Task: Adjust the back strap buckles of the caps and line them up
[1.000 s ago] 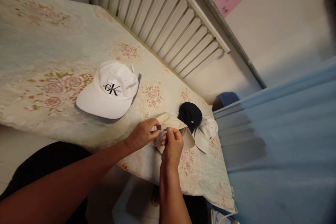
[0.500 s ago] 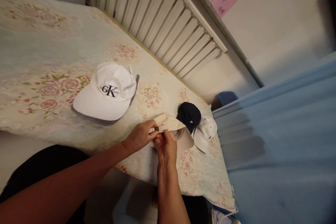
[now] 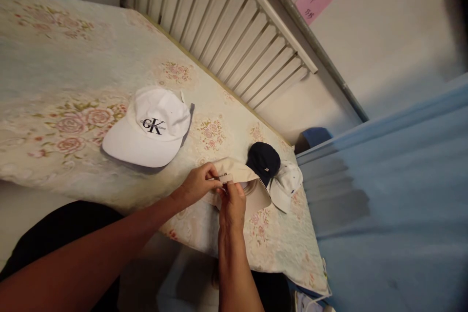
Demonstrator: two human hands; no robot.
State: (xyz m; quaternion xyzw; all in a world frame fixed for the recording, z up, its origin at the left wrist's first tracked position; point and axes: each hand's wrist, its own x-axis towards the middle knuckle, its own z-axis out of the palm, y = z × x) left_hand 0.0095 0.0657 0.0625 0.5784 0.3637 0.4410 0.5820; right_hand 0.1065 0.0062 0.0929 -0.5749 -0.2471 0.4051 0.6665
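Access lane: bench point(image 3: 199, 148) surface between the lettered white cap point(image 3: 144, 144) and the beige cap point(image 3: 238, 170). Navy cap point(image 3: 262, 158) and second white cap point(image 3: 289, 179) obstruct rightward travel. Slatted panel point(image 3: 228, 41) bounds the far edge; blue curtain point(image 3: 398, 200), the right end.

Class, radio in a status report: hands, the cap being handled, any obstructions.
Left hand, right hand: both pinching strap of beige cap. Cap's inside partly showing. Navy cap close by; nothing visibly blocking the hands.

Bare hands point(image 3: 197, 186), forearms point(image 3: 120, 246) (likewise bare), black legwear point(image 3: 68, 224)
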